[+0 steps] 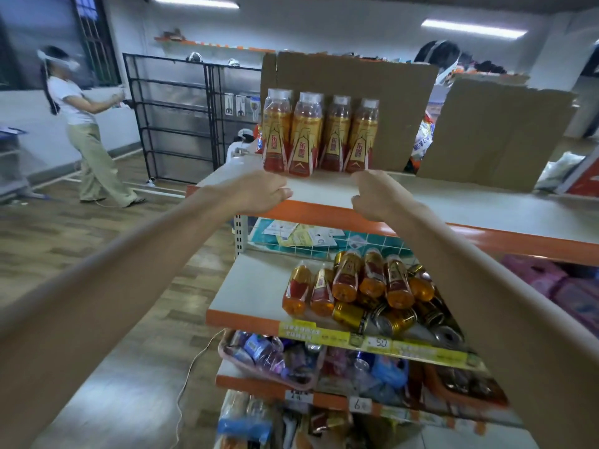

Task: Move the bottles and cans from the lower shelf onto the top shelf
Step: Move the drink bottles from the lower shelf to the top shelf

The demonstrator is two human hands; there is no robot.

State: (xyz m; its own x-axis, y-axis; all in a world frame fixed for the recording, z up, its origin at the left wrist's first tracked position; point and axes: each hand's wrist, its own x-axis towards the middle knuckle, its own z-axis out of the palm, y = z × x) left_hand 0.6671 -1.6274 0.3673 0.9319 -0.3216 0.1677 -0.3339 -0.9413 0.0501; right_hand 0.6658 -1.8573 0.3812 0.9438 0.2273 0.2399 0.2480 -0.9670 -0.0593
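Several orange-and-gold drink bottles (319, 134) stand upright in a row on the top shelf (453, 202), against a cardboard sheet. My left hand (259, 192) and my right hand (379, 196) hover just in front of the row with fingers loosely curled, holding nothing. On the lower shelf (252, 286), more of the same bottles (350, 283) lie on their sides. Gold cans (382, 319) are piled beneath and beside them.
Cardboard sheets (499, 134) stand along the back of the top shelf. Lower shelves hold mixed packaged goods (275, 354). A person in a white top (81, 124) stands at the left near a black wire rack (175, 121). Wooden floor lies to the left.
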